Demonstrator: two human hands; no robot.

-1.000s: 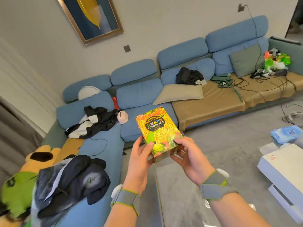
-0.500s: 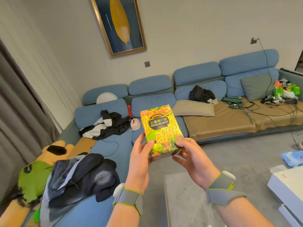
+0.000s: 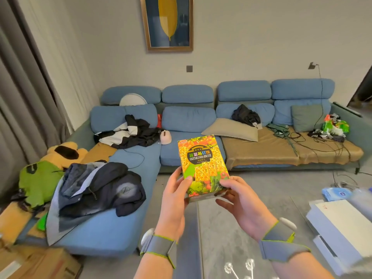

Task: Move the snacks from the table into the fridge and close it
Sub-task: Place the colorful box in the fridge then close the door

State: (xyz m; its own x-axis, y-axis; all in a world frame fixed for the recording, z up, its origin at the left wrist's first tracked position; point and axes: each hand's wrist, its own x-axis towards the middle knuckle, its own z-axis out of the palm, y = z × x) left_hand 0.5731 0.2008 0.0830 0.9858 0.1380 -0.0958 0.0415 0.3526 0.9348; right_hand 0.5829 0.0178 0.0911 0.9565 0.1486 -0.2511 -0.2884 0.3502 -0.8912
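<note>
A grey wristband (image 3: 159, 247) edged in lime green wraps the wrist behind the left hand (image 3: 174, 200), with a white rounded pod (image 3: 145, 236) on it; a matching band (image 3: 281, 248) and pod (image 3: 288, 223) sit behind the right hand (image 3: 245, 204).

Biscuit box (image 3: 203, 166) in both hands

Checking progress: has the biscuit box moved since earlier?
No: the biscuit box still overlaps the same blue seat cushion beside the brown cover; the camera turned.

Blue sofa (image 3: 189, 121), grey wall (image 3: 251, 37)
</note>
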